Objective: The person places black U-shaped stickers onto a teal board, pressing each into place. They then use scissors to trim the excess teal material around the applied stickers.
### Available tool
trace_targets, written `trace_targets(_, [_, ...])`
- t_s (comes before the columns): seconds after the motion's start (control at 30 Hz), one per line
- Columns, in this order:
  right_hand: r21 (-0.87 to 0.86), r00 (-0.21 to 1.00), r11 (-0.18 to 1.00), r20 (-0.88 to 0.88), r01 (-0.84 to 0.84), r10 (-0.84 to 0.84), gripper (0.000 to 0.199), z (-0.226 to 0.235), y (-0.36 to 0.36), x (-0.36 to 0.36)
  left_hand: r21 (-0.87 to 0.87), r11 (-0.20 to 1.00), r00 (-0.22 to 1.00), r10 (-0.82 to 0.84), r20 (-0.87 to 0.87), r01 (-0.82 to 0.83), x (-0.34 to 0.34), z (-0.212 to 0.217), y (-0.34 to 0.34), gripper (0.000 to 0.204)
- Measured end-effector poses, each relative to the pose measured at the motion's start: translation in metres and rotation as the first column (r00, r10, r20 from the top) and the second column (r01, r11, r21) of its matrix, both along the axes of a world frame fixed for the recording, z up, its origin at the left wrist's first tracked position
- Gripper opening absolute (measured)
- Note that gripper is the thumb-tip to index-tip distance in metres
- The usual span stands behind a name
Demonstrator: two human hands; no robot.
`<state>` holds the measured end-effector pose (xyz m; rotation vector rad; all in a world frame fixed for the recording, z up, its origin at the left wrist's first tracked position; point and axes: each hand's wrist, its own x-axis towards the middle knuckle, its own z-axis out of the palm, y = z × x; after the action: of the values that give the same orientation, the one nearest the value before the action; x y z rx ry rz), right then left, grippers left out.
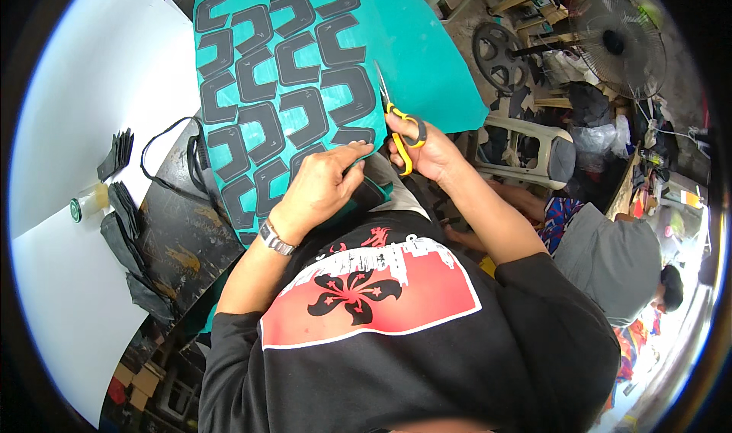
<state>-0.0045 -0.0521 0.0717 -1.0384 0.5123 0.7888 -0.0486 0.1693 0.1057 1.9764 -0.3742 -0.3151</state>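
A large teal sheet (427, 67) printed with rows of dark grey U-shaped pieces (303, 117) spreads out in front of me. My right hand (429, 152) grips a pair of scissors (390, 110) by yellow and black handles. Its blades point away from me and lie at the edge of the printed area, beside the bare teal part. With fingers on top and the thumb near its close edge, my left hand (319, 185) pinches the sheet just left of the scissors. The sheet's near edge curls down toward my lap, and its underside is mostly hidden.
At the left stands a dark worktable (179, 231) with stacks of black pieces (126, 238), a glass jar (88, 203) and a black strap (164, 132). A plastic stool (526, 151) and a fan (614, 44) are at the right, where another person (610, 258) sits.
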Motion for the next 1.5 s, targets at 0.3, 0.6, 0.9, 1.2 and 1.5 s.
trace_targets(0.3, [-0.035,0.998,0.999,0.044,-0.039,0.041,0.046,0.001,0.010,0.039,0.001,0.999,0.997,0.036,-0.063,-0.036,0.006,0.025,0.024,0.028])
trace_targets(0.6, [-0.024,0.995,0.997,0.069,-0.072,0.074,0.042,0.007,0.005,0.064,0.009,0.985,0.984,0.170,-0.055,-0.170,0.007,0.055,0.040,0.030])
trace_targets(0.9, [0.083,0.983,0.980,0.030,-0.180,0.179,0.051,0.054,-0.023,0.055,0.047,0.919,0.912,0.394,-0.116,-0.391,0.011,0.059,0.054,0.026])
trace_targets(1.2, [0.166,0.943,0.943,-0.119,-0.290,0.311,0.058,0.079,-0.054,0.066,0.027,0.912,0.912,0.410,-0.011,-0.409,0.014,0.061,0.060,0.027])
trace_targets(1.5, [0.148,0.991,0.980,0.001,-0.130,0.132,0.047,0.017,0.002,0.097,0.040,0.933,0.930,0.361,-0.076,-0.359,0.008,0.067,0.064,0.029])
